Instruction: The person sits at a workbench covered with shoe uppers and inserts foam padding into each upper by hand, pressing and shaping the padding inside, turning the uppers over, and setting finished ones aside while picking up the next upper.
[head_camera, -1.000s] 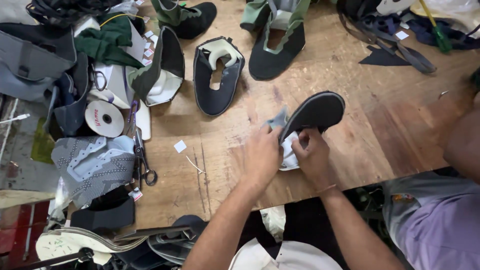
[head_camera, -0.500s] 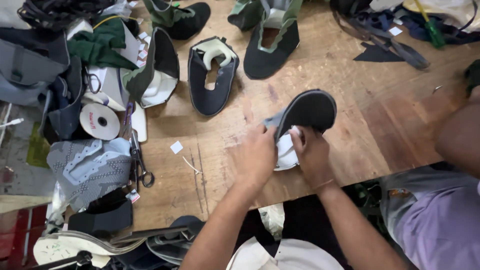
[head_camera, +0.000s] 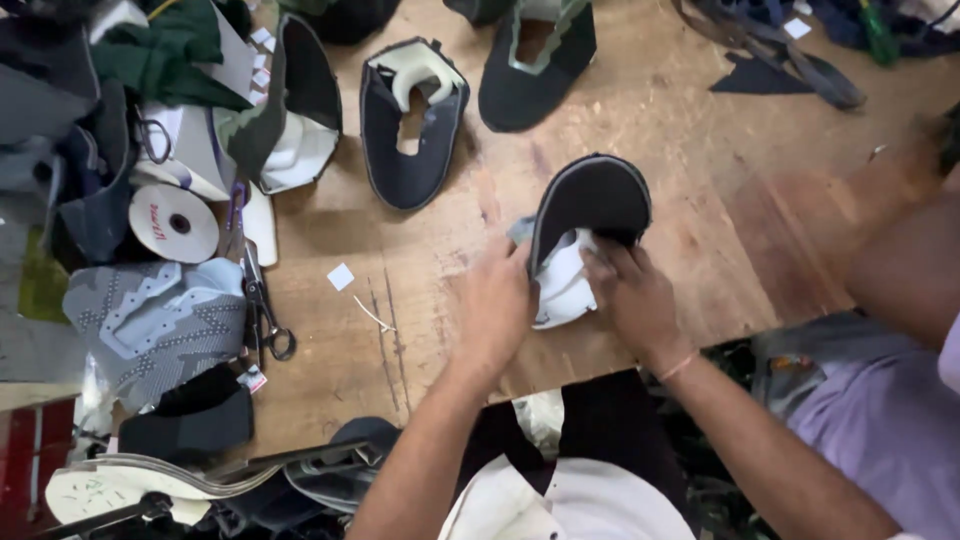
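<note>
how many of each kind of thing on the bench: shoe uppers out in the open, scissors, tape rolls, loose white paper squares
Dark fabric shoe uppers in the open: 4, one held by the left hand and right hand, others
Metal scissors: 1
White tape roll: 1
Small white paper square: 1
Total: 7
The heap at the left edge is not counted.

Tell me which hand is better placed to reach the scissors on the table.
Probably the left hand: it lies on the scissors' side, with bare wooden table between. The right hand sits beyond the dark shoe upper both hands grip.
</note>
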